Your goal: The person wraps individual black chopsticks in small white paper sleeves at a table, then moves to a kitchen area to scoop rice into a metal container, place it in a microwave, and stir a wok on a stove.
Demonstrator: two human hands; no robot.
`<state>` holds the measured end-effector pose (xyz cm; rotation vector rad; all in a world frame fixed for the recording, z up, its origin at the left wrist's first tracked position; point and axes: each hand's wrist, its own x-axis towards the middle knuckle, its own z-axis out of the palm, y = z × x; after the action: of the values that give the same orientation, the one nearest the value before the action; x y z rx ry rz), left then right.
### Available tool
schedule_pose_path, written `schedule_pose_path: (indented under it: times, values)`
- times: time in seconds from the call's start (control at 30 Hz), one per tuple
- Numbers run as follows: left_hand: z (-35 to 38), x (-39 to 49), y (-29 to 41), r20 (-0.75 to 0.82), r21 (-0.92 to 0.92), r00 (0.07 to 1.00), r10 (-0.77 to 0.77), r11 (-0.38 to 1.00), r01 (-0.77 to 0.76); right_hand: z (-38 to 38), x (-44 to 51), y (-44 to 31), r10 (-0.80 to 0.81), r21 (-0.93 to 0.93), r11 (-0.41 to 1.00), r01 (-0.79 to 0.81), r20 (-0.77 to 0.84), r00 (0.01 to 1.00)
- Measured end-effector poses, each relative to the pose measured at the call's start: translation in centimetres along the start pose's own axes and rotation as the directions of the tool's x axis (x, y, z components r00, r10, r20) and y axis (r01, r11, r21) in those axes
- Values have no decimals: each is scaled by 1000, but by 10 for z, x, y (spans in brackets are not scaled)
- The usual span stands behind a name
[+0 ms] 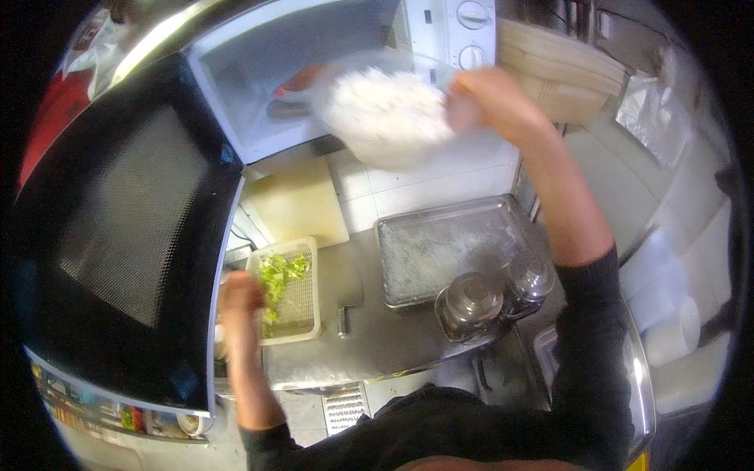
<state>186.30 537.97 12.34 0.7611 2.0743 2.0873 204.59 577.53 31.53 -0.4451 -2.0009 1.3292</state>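
Observation:
My right hand (489,106) grips the right rim of a transparent bowl (406,156). White food, perhaps cooked rice, fills much of the bowl (383,112), and motion blurs it. The bowl is in front of the opening of a white microwave oven (471,35). Behind it, a reddish-brown thing (300,82) shows partly inside the oven. The microwave's dark door (129,224) stands wide to the left. My left hand (241,294) is blurred beside the door's edge, over the left side of a plastic basket (318,294). Chopped green leaves (280,274) lie in that basket. Whether the left hand holds anything is unclear.
Below the microwave are a cutting board (300,200) and a metal tray (436,253) with whitish residue. Two lidded glass jars (471,300) (530,279) stand at the counter's (318,365) front right. A plastic bag (654,118) lies at the far right.

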Motion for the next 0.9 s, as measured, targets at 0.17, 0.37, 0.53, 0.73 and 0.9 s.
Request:
schedule_pose_path:
  times: [0.17, 0.37, 0.53, 0.73, 0.9]
  values:
    - [124, 103, 85, 52, 134, 854, 518, 844, -520, -37, -66, 24, 35, -72, 997, -37, -30, 999]
    - [169, 252, 159, -107, 245, 985, 138, 963, -109, -71, -130, 38, 227, -52, 971, -234, -117, 967]
    - [178, 313, 149, -55, 364, 998, -19, 931, 38, -108, -166, 51, 274, -68, 954, -291, -190, 943]
    - [177, 321, 152, -69, 93, 996, -55, 994, 61, -132, -192, 62, 285, 20, 955, -297, -350, 892]
    - [170, 259, 168, -89, 12, 994, 59, 998, -59, -142, -206, 68, 294, 41, 949, -312, -470, 832]
